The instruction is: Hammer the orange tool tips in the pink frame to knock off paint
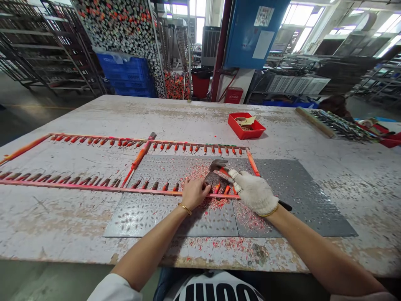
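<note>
Our forearms [150, 255] reach across the desk [53, 217]: the bare left grip [196, 193] lies open and pressed on an orange rack rail [150, 190], steadying it on a perforated steel plate [150, 217], while the gloved right grip [252, 192] clenches a hammer [218, 165].

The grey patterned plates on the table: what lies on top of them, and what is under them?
Pink-red shavings and an orange frame with small red pieces lie on the plates. The plates cover whatever is under them, so it cannot be seen.
</note>
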`<state>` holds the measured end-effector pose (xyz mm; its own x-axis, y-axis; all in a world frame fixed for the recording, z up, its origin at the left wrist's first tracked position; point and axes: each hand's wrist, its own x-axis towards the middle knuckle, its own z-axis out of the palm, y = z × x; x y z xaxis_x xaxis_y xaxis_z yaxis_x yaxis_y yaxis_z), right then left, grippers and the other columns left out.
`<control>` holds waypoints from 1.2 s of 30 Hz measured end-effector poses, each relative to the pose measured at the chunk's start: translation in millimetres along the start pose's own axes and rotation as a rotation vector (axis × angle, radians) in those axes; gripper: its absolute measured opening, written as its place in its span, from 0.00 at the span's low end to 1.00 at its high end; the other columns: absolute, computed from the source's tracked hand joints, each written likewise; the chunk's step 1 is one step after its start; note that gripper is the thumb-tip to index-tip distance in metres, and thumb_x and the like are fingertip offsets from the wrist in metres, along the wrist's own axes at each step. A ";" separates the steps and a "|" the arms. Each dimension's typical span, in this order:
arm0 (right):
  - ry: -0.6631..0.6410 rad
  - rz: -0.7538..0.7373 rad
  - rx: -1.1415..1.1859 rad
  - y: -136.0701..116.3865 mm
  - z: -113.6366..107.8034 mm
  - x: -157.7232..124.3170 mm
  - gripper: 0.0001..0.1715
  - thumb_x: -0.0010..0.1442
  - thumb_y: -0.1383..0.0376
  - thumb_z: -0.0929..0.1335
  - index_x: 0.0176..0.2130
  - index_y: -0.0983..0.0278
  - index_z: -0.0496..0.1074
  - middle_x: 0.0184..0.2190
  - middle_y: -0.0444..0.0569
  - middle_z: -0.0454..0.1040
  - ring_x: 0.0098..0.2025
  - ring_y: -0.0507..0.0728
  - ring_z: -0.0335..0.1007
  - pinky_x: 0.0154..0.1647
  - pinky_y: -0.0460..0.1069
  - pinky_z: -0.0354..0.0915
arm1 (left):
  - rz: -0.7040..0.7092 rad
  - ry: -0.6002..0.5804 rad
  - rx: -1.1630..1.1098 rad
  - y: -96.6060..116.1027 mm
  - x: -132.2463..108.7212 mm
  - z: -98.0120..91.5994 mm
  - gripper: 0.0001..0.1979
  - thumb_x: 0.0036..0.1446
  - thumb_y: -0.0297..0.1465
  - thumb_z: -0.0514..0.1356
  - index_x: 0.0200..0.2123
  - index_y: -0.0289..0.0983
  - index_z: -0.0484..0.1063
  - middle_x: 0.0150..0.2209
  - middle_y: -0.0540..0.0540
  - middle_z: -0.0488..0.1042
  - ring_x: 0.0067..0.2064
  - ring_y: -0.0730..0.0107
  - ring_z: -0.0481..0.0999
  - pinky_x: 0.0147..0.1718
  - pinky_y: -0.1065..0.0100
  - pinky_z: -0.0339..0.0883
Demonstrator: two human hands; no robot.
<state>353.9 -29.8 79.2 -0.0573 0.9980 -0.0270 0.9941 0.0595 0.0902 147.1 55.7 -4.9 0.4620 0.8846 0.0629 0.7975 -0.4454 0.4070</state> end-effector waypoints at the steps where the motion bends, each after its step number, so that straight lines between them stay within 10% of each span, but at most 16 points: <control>1: -0.012 -0.018 0.020 -1.2 4.6 1.6 0.31 0.72 0.58 0.55 0.72 0.48 0.57 0.45 0.52 0.77 0.38 0.59 0.77 0.33 0.49 0.60 | 0.000 -0.002 0.006 0.1 -0.3 -0.4 0.14 0.67 0.40 0.58 0.32 0.40 0.76 0.36 0.46 0.81 0.45 0.58 0.76 0.51 0.59 0.60; 19: 0.295 0.300 0.443 51.1 109.0 -48.7 0.27 0.71 0.57 0.58 0.61 0.62 0.72 0.54 0.55 0.80 0.53 0.59 0.79 0.51 0.51 0.71 | 0.007 0.012 0.073 15.7 8.7 -0.1 0.10 0.62 0.38 0.61 0.37 0.39 0.77 0.44 0.42 0.80 0.50 0.53 0.75 0.57 0.50 0.58; 25: 0.281 0.311 0.551 51.3 116.8 -45.1 0.28 0.71 0.55 0.59 0.62 0.63 0.72 0.56 0.57 0.78 0.56 0.62 0.77 0.54 0.55 0.70 | 0.003 -0.091 0.125 25.0 23.7 -4.6 0.08 0.57 0.35 0.62 0.29 0.39 0.78 0.39 0.41 0.82 0.48 0.52 0.76 0.56 0.50 0.59; 36: 0.260 0.332 0.684 45.1 105.3 -41.2 0.27 0.70 0.55 0.60 0.61 0.61 0.72 0.55 0.53 0.80 0.54 0.62 0.77 0.55 0.55 0.69 | 0.118 0.068 0.092 16.8 12.2 -0.8 0.09 0.64 0.32 0.61 0.30 0.39 0.73 0.33 0.47 0.79 0.40 0.63 0.76 0.58 0.54 0.56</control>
<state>410.7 -70.5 -20.5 0.3153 0.9395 0.1340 0.7939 -0.1838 -0.5797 165.8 59.1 3.4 0.5302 0.8311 0.1679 0.7724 -0.5551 0.3086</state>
